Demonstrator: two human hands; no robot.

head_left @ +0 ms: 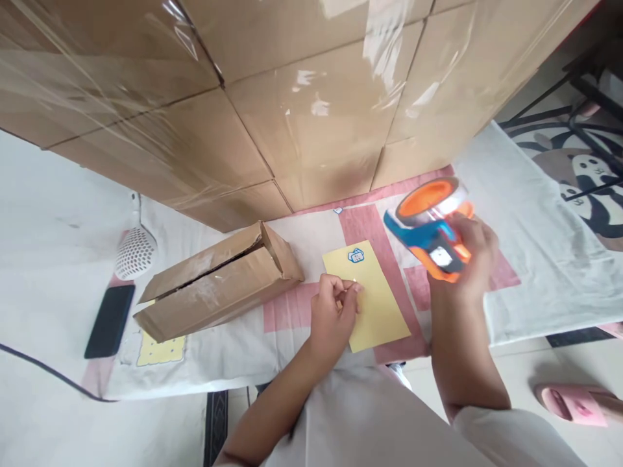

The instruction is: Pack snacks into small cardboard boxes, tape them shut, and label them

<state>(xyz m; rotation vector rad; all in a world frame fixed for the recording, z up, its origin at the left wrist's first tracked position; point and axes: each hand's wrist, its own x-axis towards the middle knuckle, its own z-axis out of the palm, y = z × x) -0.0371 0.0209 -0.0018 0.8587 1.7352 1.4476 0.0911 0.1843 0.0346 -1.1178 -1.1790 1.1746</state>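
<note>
My right hand (473, 250) grips a blue and orange tape dispenser (428, 237), raised above the table, with a roll of clear tape on an orange core. Over a yellow sheet of paper (382, 311), my left hand (335, 310) is closed, its thumb and forefinger pinched together. Whatever the pinch holds, if anything, is too small or clear to make out. A small blue and white sticker-like picture (356, 255) shows near the sheet's top edge. Left of that hand lies a long cardboard box (219, 279), its top flaps slightly apart.
Stacked cardboard boxes (311, 123) wrapped in clear film rise along the table's far side. At the left are a white slotted ladle (136, 250) and a black phone (109, 321). A patterned cloth (549, 259) covers the table. A pink slipper (574, 402) shows on the floor.
</note>
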